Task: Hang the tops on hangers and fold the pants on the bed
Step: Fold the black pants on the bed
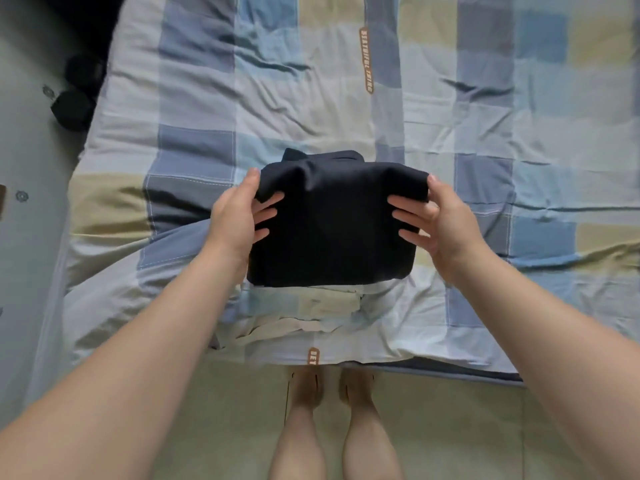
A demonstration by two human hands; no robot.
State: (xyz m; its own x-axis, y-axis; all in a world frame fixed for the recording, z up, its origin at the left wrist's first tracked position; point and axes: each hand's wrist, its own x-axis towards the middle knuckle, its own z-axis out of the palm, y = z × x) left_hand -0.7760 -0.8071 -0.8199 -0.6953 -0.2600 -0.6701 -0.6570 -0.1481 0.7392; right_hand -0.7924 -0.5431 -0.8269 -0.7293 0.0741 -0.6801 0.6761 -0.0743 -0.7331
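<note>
Navy folded pants gripped by left hand and right hand.

Matt dark cloth pants

Left hand: thumb over the top edge, fingers spread on the near face of the folded dark garment, pinching it. Right hand: mirrored grip, opposite side. Forearms: bare, extended forward, converging. Lower legs: bare, upright.
</note>
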